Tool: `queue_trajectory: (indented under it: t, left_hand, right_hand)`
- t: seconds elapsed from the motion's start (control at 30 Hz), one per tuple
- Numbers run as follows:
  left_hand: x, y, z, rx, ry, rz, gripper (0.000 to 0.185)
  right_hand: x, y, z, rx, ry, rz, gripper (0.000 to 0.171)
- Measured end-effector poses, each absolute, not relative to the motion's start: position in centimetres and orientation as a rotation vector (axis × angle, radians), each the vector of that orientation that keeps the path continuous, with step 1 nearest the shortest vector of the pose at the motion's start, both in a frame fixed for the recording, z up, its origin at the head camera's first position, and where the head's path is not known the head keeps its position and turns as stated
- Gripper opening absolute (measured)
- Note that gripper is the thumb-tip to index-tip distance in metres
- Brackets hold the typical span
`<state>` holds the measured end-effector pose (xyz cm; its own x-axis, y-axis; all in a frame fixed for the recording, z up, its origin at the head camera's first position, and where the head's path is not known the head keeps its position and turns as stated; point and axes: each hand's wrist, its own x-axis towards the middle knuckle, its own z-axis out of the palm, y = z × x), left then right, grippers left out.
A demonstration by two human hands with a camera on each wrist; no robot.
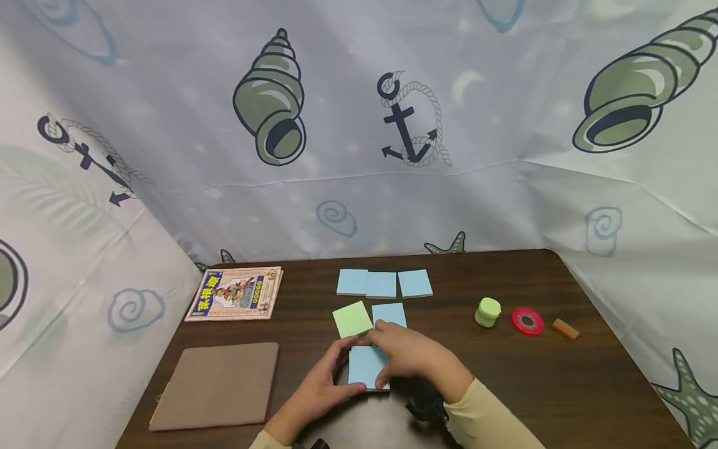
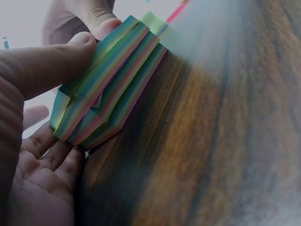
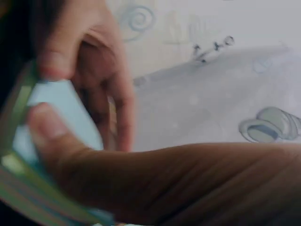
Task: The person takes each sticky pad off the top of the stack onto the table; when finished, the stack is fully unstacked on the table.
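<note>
1. You are holding the sticky-note pad (image 1: 367,368) with both hands, near the front edge of the dark wooden table (image 1: 561,386), at about 6 o'clock from the loose notes.
2. Your left hand (image 1: 320,386) is gripping the pad from its 9 o'clock side; in the left wrist view the thumb and fingers are curling around the striped stack (image 2: 108,84).
3. Your right hand (image 1: 412,355) is lying over the pad from 3 o'clock, fingers bent and pinching the blue top sheet (image 3: 66,113).
4. Both hands are touching the pad, so neither one is nearer.
5. The green note (image 1: 352,318) is lying just beside your right fingertips at 11 o'clock, and the blue note (image 1: 389,313) at 12 o'clock.
</note>
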<state>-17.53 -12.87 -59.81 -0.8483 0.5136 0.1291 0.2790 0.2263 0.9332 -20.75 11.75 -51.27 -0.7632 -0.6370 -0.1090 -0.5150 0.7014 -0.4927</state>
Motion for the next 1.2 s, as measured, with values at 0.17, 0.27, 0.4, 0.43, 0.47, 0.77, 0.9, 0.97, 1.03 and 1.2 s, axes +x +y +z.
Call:
queue_trajectory:
  t: [0.17, 0.27, 0.4, 0.43, 0.47, 0.77, 0.9, 0.97, 1.03, 1.2]
  left_hand:
    - [-17.6, -13.0, -59.7, 0.706, 2.281, 1.644, 0.09]
    - [-17.7, -13.1, -59.6, 0.66, 2.29, 1.638, 0.091]
    - [-17.7, -13.2, -59.5, 0.624, 2.314, 1.617, 0.091]
    - [-17.7, -13.2, -59.6, 0.627, 2.317, 1.614, 0.09]
    - [-17.7, -13.2, -59.6, 0.637, 2.32, 1.612, 0.09]
    - [-17.6, -13.1, -60.0, 0.802, 2.295, 1.662, 0.088]
    - [-17.5, -13.2, -60.0, 0.788, 2.299, 1.67, 0.089]
    - [-17.5, -13.1, -59.8, 0.772, 2.294, 1.676, 0.091]
    - [-17.6, -13.1, -59.8, 0.778, 2.276, 1.687, 0.091]
    - [-17.7, -12.9, -59.8, 0.778, 2.258, 1.69, 0.092]
  right_hand:
    - [-20.7, 12.6, -52.4, -0.937, 2.61, -0.781, 0.066]
    - [-20.8, 13.1, -53.4, -0.979, 2.601, -0.876, 0.064]
    - [-20.9, 13.6, -55.0, -1.016, 2.578, -1.02, 0.064]
    - [-20.9, 13.7, -55.4, -1.01, 2.564, -1.066, 0.065]
    - [-20.9, 13.9, -55.8, -1.002, 2.546, -1.123, 0.064]
    - [-19.7, 15.1, -59.6, -0.808, 2.4, -1.724, 0.047]
    - [-19.5, 15.2, -59.9, -0.664, 2.297, -1.931, 0.033]
    - [-19.5, 15.3, -59.8, -0.597, 2.203, -2.03, 0.029]
    - [-19.5, 15.6, -59.5, -0.519, 2.136, -2.117, 0.028]
    - [-19.6, 16.5, -59.1, -0.404, 2.078, -2.26, 0.029]
